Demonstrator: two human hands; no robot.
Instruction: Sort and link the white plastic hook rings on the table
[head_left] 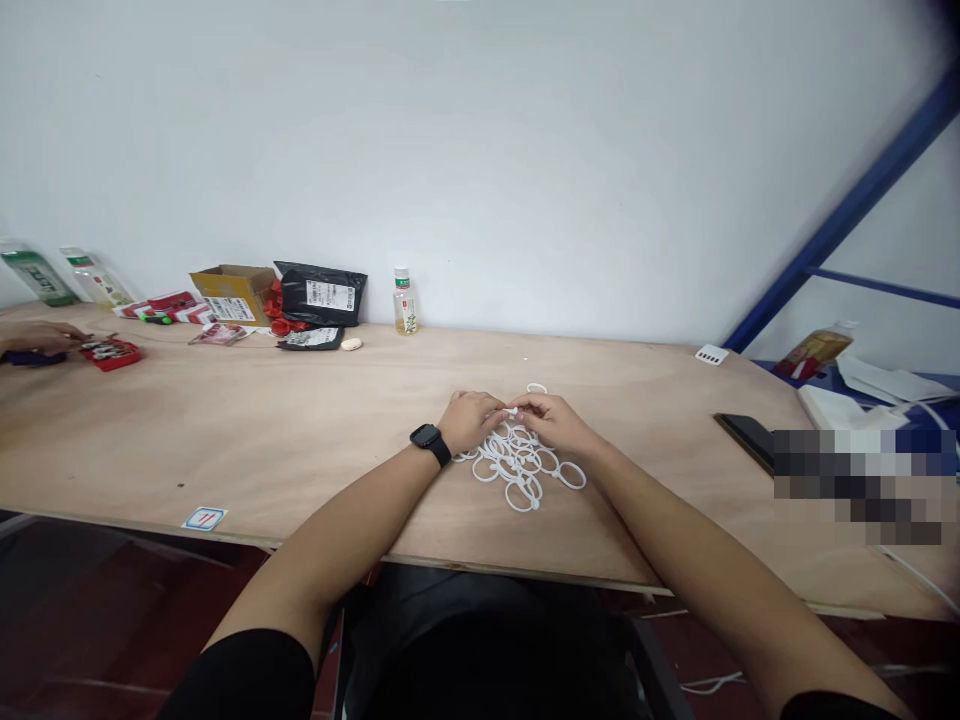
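A heap of thin white plastic rings (517, 465), each with a small tab or knob, lies on the wooden table in front of me. At the heap's far side, my left hand (469, 420) and my right hand (556, 422) meet with their fingertips closed. Between them a small white part of a ring (512, 411) shows; the rest is hidden by my fingers. A black watch (426, 437) is on my left wrist. One separate ring (536, 388) lies just beyond my right hand.
Along the wall stand a drink bottle (406, 305), a black mailing bag (321, 294) and an open cardboard box (229, 297). At far left, another person's hand (37, 338) is by a red box (112, 354). A dark flat device (744, 440) lies at right.
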